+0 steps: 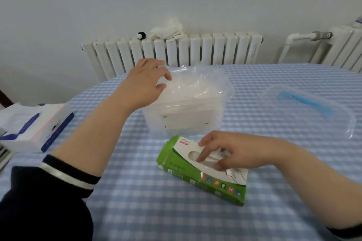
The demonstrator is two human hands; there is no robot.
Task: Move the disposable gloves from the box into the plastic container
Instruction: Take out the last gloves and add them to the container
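- A table (176, 221) with a blue-and-white checked cloth fills the view; a white wall and a white radiator (215, 49) stand behind it.
- Nearest, the green-and-white glove box (182, 172) lies on the cloth, tilted, its oval opening facing up.
- The right hand (229, 150) rests on the box with fingers curled into the opening, pinching at the clear gloves (207, 159) inside.
- Just beyond the box stands the clear plastic container (186, 115), with crumpled clear plastic heaped inside and rising above its rim.
- The left hand (145, 82) is at the container's left rim, fingers relaxed and touching the clear plastic at the top; whether it grips is unclear.
- To the right lies the clear lid (305, 103) with a blue handle.
- At the left edge sits a white-and-blue tissue pack (33, 125).
- A white cloth (168, 29) lies on the radiator.
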